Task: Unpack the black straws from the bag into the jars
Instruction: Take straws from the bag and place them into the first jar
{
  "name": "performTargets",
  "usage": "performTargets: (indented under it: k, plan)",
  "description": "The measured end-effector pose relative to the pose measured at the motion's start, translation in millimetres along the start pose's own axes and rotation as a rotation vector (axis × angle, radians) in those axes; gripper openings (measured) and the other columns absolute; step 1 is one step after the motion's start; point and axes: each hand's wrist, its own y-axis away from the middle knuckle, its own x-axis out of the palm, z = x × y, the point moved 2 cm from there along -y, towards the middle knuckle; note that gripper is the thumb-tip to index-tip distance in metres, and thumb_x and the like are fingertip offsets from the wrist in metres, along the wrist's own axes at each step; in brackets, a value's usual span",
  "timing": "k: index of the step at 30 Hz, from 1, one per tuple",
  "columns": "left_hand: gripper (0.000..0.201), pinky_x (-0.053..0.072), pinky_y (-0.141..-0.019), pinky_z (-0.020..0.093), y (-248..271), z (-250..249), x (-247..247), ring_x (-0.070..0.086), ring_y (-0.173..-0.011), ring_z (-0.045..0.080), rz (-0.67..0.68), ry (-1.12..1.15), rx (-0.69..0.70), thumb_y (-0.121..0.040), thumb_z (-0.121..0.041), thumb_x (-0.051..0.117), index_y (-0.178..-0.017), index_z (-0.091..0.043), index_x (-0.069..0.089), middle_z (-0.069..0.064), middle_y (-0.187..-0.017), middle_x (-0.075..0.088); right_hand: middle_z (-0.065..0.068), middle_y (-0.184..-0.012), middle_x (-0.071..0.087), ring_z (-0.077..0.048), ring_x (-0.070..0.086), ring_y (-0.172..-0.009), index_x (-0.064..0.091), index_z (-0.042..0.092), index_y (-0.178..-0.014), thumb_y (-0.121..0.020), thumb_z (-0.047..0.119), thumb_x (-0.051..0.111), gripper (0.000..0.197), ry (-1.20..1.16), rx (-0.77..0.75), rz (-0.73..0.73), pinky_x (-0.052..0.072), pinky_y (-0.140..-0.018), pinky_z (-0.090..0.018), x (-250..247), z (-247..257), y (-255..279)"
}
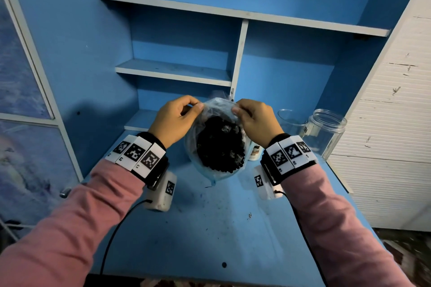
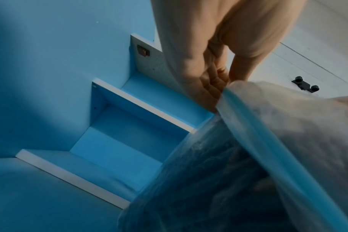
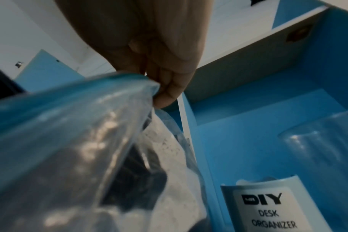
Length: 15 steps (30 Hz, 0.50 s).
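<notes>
A clear plastic bag (image 1: 217,109) with a blue strip along its mouth hangs above the blue desk, packed with a thick bundle of black straws (image 1: 220,144). My left hand (image 1: 177,116) pinches the left side of the bag's mouth, and my right hand (image 1: 253,116) pinches the right side. Up close, the left wrist view has my left hand (image 2: 218,75) pinching the bag (image 2: 258,141) at its blue strip. The right wrist view shows my right hand (image 3: 165,87) nipping the bag (image 3: 69,125) at its rim. Two clear jars (image 1: 326,130) stand open at the right.
A white container labelled "DIY desk organizer" (image 3: 268,207) stands on the desk (image 1: 210,228) just behind the bag, beside my right wrist. Blue shelves (image 1: 177,72) rise behind. A white panelled cabinet (image 1: 384,123) borders the right, close to the jars.
</notes>
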Motion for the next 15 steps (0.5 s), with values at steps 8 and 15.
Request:
performTargets:
  k: [8, 15]
  plan:
    - [0.014, 0.044, -0.066, 0.008, -4.3, 5.8, 3.9, 0.058, -0.068, -0.007, 0.016, 0.074, -0.092, -0.095, -0.023, 0.058, -0.095, -0.016, 0.070, -0.012, -0.079, 0.066, 0.006, -0.052, 0.039, -0.008, 0.030, -0.042, 0.047, 0.009, -0.102, -0.095, 0.007, 0.051, 0.008, -0.364, 0.066, 0.059, 0.031, -0.047, -0.020, -1.0, -0.3, -0.1]
    - [0.007, 0.037, -0.052, 0.022, -2.3, 4.5, 5.0, 0.045, -0.047, 0.015, -0.012, 0.154, -0.110, -0.094, -0.026, 0.059, -0.098, -0.020, 0.059, -0.004, -0.050, 0.053, 0.004, -0.092, 0.060, -0.004, 0.053, -0.061, 0.057, 0.023, -0.090, -0.083, 0.019, 0.073, 0.018, -0.206, -0.041, 0.022, 0.040, -0.061, -0.009, -0.5, 1.3, 1.2]
